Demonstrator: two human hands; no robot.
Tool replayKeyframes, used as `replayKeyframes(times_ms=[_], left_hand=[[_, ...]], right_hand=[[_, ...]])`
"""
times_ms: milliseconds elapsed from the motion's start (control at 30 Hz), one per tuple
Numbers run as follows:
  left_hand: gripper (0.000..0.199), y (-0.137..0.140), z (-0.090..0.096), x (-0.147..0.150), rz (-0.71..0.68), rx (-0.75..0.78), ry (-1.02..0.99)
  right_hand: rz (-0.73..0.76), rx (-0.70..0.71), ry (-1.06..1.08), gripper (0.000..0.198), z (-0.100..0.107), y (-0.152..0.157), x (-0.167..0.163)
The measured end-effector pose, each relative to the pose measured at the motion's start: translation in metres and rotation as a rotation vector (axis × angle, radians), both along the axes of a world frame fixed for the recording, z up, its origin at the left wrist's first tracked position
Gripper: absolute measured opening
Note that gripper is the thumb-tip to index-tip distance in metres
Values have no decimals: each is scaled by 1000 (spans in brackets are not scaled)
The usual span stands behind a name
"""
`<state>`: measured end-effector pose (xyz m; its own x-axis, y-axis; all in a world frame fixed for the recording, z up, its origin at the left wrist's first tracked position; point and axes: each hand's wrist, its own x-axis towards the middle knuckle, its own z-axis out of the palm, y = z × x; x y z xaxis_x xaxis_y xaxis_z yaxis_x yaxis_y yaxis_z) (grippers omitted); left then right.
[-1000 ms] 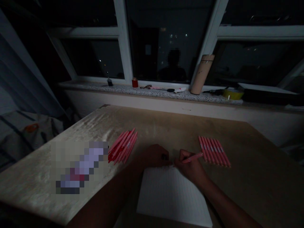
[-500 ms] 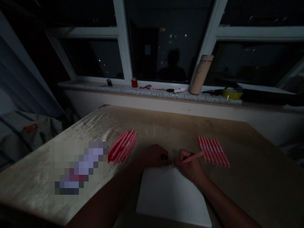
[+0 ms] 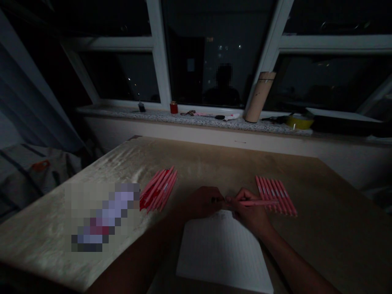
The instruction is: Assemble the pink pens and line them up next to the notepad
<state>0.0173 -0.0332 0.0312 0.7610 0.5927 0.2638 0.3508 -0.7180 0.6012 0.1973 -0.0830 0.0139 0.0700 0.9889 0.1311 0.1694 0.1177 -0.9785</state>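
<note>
My right hand is closed around a pink pen, which lies nearly level and points its far end to the right. Its fingertips meet those of my left hand just above the top edge of a lined white notebook page. The left fingers are pinched together near the pen's front end; what they hold is too dark to make out. Faint marks show along the top of the page. Beyond my right hand lies a neat row of several pink pens.
Left of my hands, several more pink pens lie in a loose pile on red packaging. A blurred-out object lies farther left on the table. A cardboard-coloured tube and yellow tape stand on the windowsill.
My right hand has lifted from the page's top edge to meet the left fingers. The pen has swung from a slant to nearly level. My left fingers have stretched a little to the right.
</note>
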Motion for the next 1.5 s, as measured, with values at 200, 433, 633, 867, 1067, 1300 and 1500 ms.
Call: replayKeyframes(times_ms=[200,433,633,867,1067,1300,1500], left_hand=[[29,4,-2,0,47,-169,-78],[33,15,-7,-11,158,-278,-178],[34,20,-12,-14,208,-289,-240],[30,22,-11,-15,199,-359,-344],[31,27,-11,-17,214,-551,-595],[26,29,-11,-16,225,-700,-783],[31,19,-6,-5,248,-696,-812]], right_hand=[[55,-33,218,29,-1,3,1],[-47,-104,745,35,15,5,6],[-20,-237,980,36,16,9,17],[38,-232,921,22,7,11,21],[159,-229,813,19,14,5,21],[359,-242,633,23,15,-3,18],[242,-189,428,26,13,-1,15]])
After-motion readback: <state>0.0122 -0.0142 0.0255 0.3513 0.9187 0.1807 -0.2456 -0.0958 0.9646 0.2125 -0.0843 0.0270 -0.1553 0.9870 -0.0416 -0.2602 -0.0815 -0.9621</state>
